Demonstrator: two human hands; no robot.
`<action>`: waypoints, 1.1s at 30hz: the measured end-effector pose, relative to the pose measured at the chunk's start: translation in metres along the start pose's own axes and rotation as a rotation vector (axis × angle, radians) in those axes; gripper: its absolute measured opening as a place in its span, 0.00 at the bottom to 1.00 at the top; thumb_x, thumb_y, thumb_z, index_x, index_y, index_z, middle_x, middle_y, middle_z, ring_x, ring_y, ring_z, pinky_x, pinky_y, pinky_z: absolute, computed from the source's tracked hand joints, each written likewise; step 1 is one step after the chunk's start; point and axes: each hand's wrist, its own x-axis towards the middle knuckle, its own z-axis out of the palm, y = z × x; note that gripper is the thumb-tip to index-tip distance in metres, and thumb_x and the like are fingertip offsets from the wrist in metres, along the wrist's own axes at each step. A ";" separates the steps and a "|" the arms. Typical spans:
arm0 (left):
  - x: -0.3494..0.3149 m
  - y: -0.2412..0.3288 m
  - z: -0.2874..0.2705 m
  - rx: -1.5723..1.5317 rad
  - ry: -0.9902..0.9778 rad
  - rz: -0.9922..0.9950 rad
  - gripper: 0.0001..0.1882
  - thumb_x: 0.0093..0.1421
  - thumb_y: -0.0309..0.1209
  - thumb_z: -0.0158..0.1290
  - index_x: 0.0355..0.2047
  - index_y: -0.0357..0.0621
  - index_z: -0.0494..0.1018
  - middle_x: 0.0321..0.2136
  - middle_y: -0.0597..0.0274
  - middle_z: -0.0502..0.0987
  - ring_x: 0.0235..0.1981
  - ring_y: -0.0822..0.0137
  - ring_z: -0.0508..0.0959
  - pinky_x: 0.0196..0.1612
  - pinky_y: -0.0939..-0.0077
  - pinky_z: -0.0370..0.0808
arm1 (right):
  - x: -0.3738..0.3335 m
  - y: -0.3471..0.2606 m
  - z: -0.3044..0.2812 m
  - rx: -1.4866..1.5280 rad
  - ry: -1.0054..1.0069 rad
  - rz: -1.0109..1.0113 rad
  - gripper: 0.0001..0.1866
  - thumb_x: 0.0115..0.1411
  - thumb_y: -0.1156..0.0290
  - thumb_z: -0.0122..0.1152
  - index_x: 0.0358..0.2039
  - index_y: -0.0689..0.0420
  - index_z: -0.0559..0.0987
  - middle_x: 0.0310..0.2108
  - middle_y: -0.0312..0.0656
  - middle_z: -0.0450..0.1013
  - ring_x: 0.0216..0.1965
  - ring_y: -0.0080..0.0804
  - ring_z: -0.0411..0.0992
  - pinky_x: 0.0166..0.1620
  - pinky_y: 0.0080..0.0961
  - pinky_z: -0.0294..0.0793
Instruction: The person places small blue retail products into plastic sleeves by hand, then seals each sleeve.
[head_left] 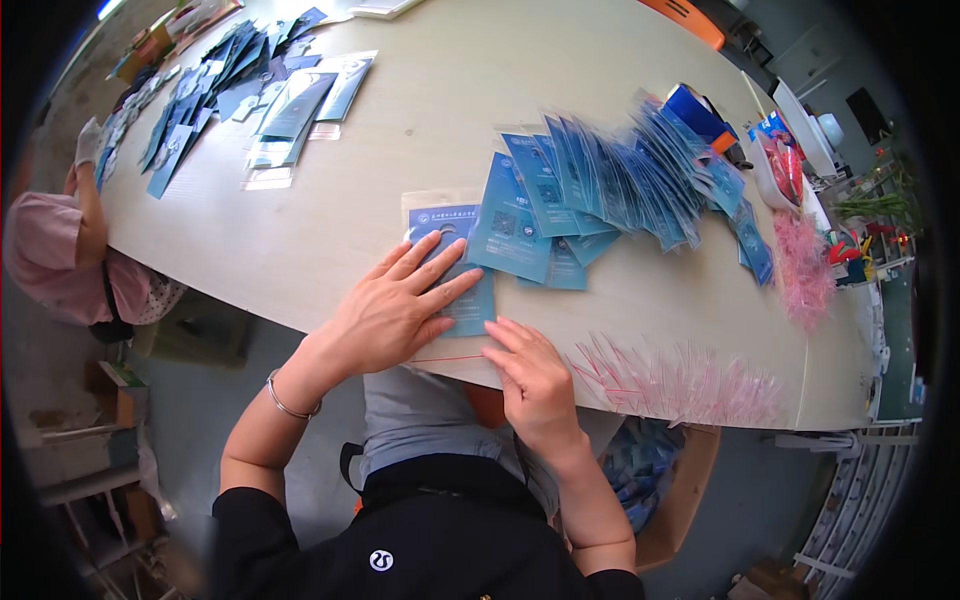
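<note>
A blue printed card (470,312) lies in a clear zip bag (440,196) at the table's near edge. Flat on top of the card rests my left hand (385,305), its fingers spread. My right hand (535,378) is at the bag's lower right corner, fingers and thumb closed at the end of the red zip line; the thumb's exact contact is partly hidden. Just right of the card, a long fanned row of bagged blue cards (515,225) overlaps its way toward the back right.
Empty clear bags with red strips (690,385) lie along the near right edge. Loose blue cards (225,75) are piled at the far left, where another person (60,240) sits. Pink shredded filler (803,270) hangs at the right; below stands an open box (690,490).
</note>
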 end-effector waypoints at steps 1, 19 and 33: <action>0.000 -0.002 0.005 -0.025 -0.095 -0.005 0.32 0.63 0.40 0.53 0.68 0.53 0.61 0.71 0.50 0.53 0.72 0.49 0.49 0.72 0.52 0.49 | -0.001 -0.002 -0.002 0.082 0.058 0.117 0.12 0.57 0.79 0.59 0.42 0.60 0.82 0.48 0.47 0.75 0.53 0.46 0.73 0.57 0.42 0.69; 0.008 0.008 0.011 0.040 -0.063 -0.075 0.36 0.60 0.44 0.53 0.67 0.44 0.62 0.70 0.49 0.55 0.71 0.46 0.51 0.72 0.53 0.46 | -0.041 -0.036 -0.058 0.299 -0.142 0.082 0.07 0.57 0.73 0.63 0.29 0.57 0.72 0.34 0.42 0.64 0.42 0.40 0.64 0.48 0.32 0.66; -0.003 0.009 -0.002 0.041 -0.130 -0.098 0.38 0.60 0.45 0.51 0.68 0.44 0.59 0.71 0.47 0.52 0.72 0.46 0.48 0.72 0.52 0.44 | -0.255 0.235 -0.289 -1.116 0.389 1.731 0.13 0.63 0.61 0.58 0.45 0.49 0.83 0.50 0.47 0.73 0.54 0.51 0.69 0.54 0.49 0.70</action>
